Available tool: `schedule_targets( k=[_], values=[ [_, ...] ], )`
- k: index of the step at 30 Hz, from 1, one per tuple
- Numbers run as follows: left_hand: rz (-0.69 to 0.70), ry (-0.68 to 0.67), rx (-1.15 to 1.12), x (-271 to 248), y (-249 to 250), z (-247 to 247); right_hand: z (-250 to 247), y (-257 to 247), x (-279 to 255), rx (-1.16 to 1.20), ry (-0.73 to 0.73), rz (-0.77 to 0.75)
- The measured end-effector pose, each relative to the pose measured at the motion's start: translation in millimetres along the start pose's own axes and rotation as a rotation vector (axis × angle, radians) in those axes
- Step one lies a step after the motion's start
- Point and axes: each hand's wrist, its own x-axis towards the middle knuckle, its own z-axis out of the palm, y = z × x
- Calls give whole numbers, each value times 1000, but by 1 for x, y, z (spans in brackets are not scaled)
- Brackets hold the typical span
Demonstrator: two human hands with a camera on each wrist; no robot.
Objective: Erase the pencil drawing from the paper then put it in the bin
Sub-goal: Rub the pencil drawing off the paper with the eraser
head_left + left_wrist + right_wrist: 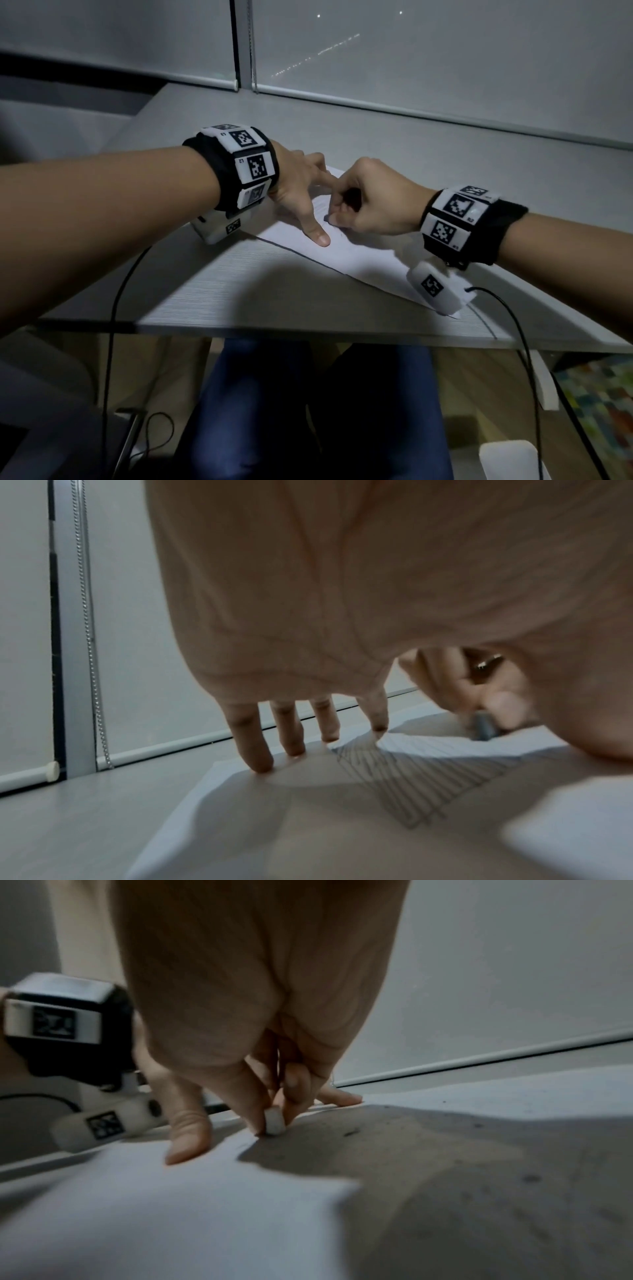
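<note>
Sheet of paper [359,253] flat near the table [219,294] front edge, left hand [301,192] fingers spread, pressing it down, right hand [373,202] pinching small eraser [274,1121] against pencil lines [411,780]

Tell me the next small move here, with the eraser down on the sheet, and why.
Probably keep the left hand spread flat on the paper and stroke the eraser, pinched in the right hand, toward the hatched pencil lines. Those lines are still plainly dark in the left wrist view, so the sheet seems not ready for binning.
</note>
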Motion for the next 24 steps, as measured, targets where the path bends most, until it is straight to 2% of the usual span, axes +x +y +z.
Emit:
schedule_targets(
  k=[6,12,18,24],
  values=[
    [9,10,14,2,0,1,-2,12,21,-85,132,117],
    [-6,0,9,2,1,0,-2,-4,-7,19,-38,-15],
    [-35,-36,17,5,7,-6,-9,23,4,-40,87,122],
    [-35,-57,24,6,9,-9,0,2,-12,-1,-20,-11]
  ],
)
